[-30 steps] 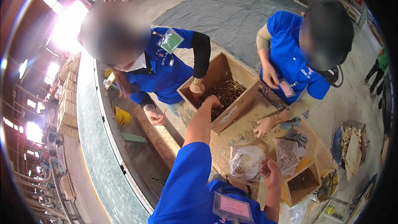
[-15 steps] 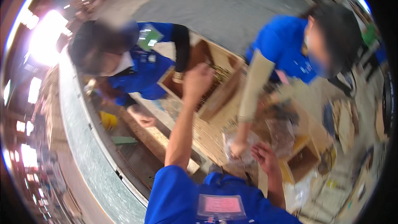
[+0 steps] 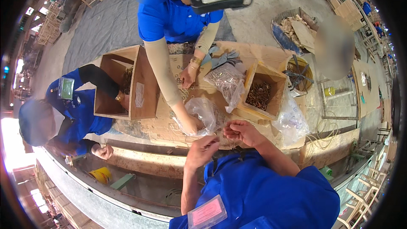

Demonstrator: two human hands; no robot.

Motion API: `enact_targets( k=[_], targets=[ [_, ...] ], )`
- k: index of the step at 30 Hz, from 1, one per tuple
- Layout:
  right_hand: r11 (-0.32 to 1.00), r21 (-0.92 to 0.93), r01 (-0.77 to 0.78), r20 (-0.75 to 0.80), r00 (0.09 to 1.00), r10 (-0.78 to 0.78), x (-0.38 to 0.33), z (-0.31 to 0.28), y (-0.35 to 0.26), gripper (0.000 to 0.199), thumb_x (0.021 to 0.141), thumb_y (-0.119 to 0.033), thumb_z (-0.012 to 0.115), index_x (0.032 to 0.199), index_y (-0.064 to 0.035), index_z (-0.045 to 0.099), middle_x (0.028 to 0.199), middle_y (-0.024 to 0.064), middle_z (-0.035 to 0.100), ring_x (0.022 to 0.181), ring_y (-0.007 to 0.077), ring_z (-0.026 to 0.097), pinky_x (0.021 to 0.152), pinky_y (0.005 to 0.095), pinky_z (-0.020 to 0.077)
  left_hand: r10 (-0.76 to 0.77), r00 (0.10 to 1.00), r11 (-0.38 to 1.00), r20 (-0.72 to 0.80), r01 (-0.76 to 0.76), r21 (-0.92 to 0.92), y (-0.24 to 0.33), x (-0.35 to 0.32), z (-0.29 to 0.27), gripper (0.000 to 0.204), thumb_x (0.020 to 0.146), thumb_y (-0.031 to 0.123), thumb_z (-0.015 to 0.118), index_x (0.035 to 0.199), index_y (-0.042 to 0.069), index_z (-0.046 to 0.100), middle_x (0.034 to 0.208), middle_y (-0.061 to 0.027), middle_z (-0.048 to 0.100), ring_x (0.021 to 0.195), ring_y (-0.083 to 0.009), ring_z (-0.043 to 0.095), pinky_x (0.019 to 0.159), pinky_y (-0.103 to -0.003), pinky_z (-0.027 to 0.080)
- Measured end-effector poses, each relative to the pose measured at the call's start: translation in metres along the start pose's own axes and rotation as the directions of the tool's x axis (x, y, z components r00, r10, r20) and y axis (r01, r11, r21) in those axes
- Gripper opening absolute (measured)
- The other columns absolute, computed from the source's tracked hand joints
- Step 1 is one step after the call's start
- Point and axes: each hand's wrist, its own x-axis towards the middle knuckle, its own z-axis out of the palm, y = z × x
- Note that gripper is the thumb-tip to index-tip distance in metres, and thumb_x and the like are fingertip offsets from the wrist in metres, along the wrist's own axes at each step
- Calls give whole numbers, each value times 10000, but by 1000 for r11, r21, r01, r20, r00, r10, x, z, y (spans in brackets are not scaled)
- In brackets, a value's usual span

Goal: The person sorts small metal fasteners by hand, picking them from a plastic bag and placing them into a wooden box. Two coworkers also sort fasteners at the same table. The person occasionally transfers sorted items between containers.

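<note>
My left hand (image 3: 202,150) is held in front of my body with its fingers curled in. Close beside it, my right hand (image 3: 242,131) has its fingers bent and thumb near the fingertips. Whatever either one holds is too small to make out. Just beyond them lies a clear plastic bag (image 3: 202,109), with a co-worker's hand (image 3: 193,125) in its opening. A second clear bag (image 3: 227,82) holds small metal pieces. Right of it, a wooden box (image 3: 277,85) contains many rust-brown screws (image 3: 258,95).
Cardboard (image 3: 165,121) covers the worktop, with small rings (image 3: 180,74) scattered on it. A co-worker at left reaches into a large wooden box (image 3: 144,80). Grey gloves (image 3: 222,58), a round tub (image 3: 307,74) with dark straps and a crumpled plastic bag (image 3: 292,121) lie farther right.
My left hand has come back from the large wooden box on the left to beside my right hand. The view has turned, and the box of screws shows more fully.
</note>
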Motion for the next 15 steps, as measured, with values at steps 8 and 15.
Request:
enact_targets(
  k=[8, 15],
  targets=[
    [961, 273, -31, 11, 1000, 29, -27, -28, -2, 343, 990, -352, 518, 1071, -26, 586, 997, 123, 669, 958, 241, 666, 890, 392, 556, 81, 949, 731, -305, 152, 665, -55, 26, 56, 68, 783, -44, 487, 808, -45, 550, 837, -233, 606, 804, -444, 609, 710, -505, 486],
    [980, 190, -54, 44, 998, 46, -36, -22, -8, 298, 995, -293, 509, 1078, -17, 583, 986, 112, 666, 922, 226, 664, 825, 368, 566, 123, 911, 632, -394, 234, 738, -123, 60, 24, 111, 796, 40, 549, 852, -20, 624, 844, -223, 643, 802, -417, 628, 712, -481, 505]
  ],
)
